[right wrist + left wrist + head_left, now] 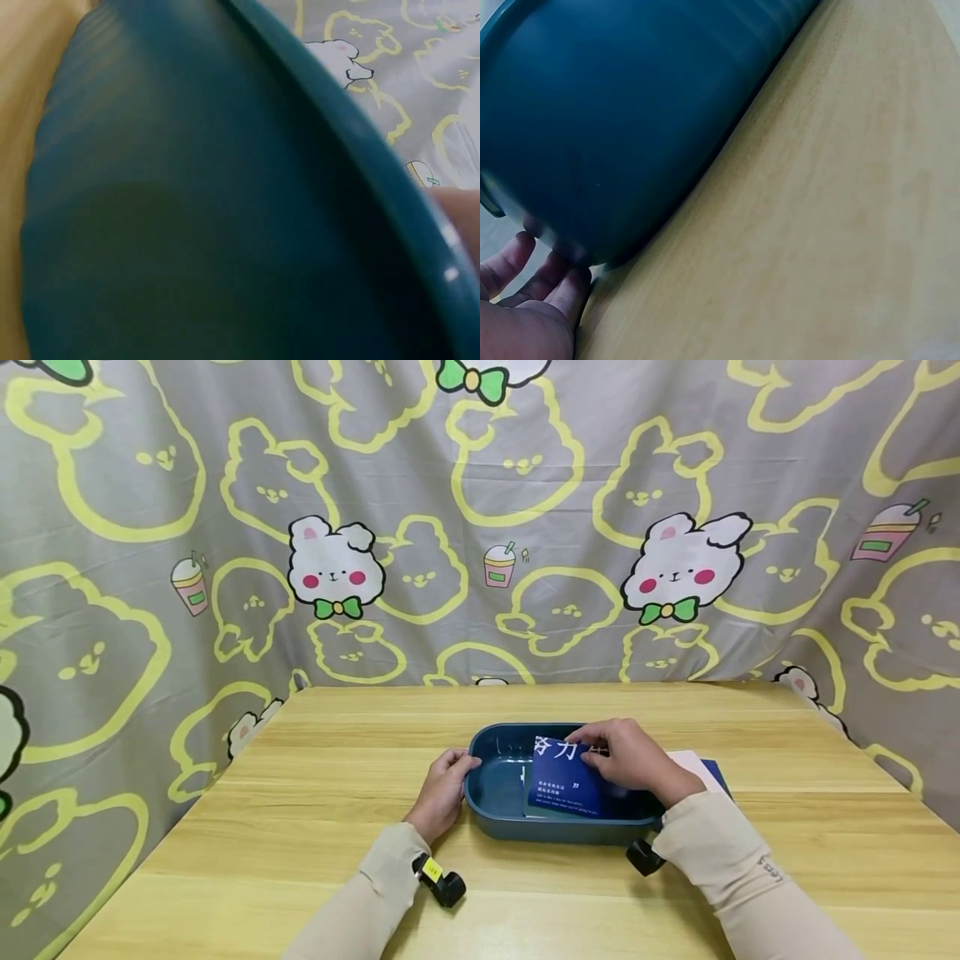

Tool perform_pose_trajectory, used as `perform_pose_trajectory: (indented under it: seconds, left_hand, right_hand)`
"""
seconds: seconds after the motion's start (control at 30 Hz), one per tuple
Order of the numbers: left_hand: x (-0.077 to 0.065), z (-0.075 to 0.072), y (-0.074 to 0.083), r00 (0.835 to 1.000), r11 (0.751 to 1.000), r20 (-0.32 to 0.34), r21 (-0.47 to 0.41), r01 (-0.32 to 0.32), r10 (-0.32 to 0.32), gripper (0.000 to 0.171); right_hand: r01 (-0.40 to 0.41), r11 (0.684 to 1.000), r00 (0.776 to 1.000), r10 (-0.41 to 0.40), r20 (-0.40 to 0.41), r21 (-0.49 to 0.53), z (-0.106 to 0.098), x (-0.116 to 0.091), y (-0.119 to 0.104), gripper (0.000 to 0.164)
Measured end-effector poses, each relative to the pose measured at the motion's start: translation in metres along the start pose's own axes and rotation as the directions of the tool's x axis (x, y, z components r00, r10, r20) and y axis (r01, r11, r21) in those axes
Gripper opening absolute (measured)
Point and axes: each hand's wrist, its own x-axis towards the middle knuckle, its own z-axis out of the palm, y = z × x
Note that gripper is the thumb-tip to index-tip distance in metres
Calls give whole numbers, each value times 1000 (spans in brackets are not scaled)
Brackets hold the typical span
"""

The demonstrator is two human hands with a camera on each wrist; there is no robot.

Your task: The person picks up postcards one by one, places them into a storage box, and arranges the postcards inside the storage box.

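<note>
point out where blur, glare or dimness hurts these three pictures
Head view: mostly crisp, though the smallest print on the blue card is hard to read; left wrist view: soft, the grain of the table smeared; right wrist view: the bin dim and blurred, with small glints on its rim.

From my head view I look forward and down across the worktop (300, 843) to the curtain (420, 485), the tub (555, 831) at five o'clock from centre. My left wrist view sits close by the tub's outer wall, with the left hand (532, 315), shared with the head view, at eight. My right wrist view looks closely along the tub's side, curtain at two. All three share tub and worktop.
</note>
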Motion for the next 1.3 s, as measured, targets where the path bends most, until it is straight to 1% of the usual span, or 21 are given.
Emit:
perform_pose_trajectory:
  seconds: [0.1, 0.27, 0.5, 0.87, 1.0, 1.23, 1.3]
  left_hand:
    - [0, 0, 0, 1000, 1000, 1, -3, -4, 4, 26]
    - [-1, 1, 1, 1000, 1000, 5, -7, -10, 10, 27]
    - [-2, 2, 2, 1000, 1000, 4, -1, -3, 3, 27]
    - [0, -1, 0, 1000, 1000, 3, 2, 1, -1, 26]
    - [0, -2, 0, 1000, 1000, 2, 8, 3, -3, 26]
    - [-1, -2, 1, 1000, 1000, 9, 20, 3, -3, 28]
    - [-1, -1, 1, 1000, 1000, 9, 23, 3, -3, 29]
  right_hand:
    - [9, 1000, 1000, -8, 18, -23, 2, 0, 1, 26]
    - [-7, 1000, 999, 8, 35, -31, 4, 1, 2, 32]
    - [56, 996, 998, -57, -11, -64, 13, 0, 5, 33]
    - [54, 992, 999, -53, 7, -113, 20, 1, 5, 33]
    - [32, 993, 999, -29, 34, -115, 21, 1, 4, 32]
    - [-18, 996, 993, 28, 118, -85, 22, 1, 5, 48]
    - [-37, 996, 989, 47, 137, -75, 22, 1, 5, 49]
